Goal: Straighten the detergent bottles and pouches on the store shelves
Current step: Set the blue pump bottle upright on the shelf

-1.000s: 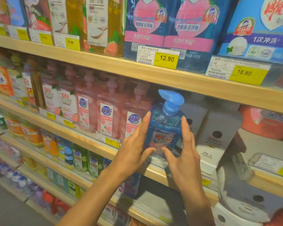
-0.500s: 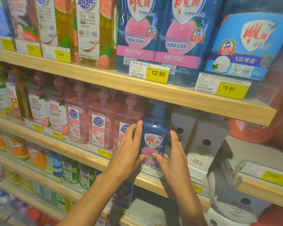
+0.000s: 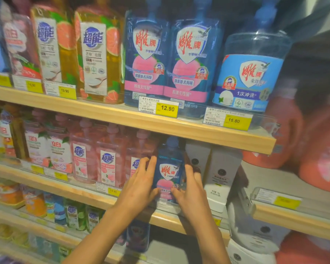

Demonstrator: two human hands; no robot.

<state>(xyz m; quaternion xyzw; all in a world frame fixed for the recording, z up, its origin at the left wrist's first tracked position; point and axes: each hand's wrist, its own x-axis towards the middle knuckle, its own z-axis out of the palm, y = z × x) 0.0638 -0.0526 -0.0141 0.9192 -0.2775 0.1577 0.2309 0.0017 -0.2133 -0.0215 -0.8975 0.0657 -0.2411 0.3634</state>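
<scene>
Item: blue bottle [image 3: 169,168], pump top, shield label facing front. Location: middle shelf [image 3: 74,192], standing upright between the row of pink bottles [image 3: 107,164] on its left and the white packs [image 3: 223,174] on its right, just beside both. Change: a second ago it was held out in front of the shelf edge with its pump head clear of the upper shelf [image 3: 103,113]; it has since been pushed back, and the pump now sits tucked in the shadow under that shelf. Hands: left hand [image 3: 141,185] and right hand [image 3: 191,191] flank the bottle, fingers fairly straight against its sides, thumbs touching the lower front. Status, as judged: this bottle looks seated and squared with its neighbours, so release seems due. Whether its base rests fully flat cannot be told, as the hands hide it.
</scene>
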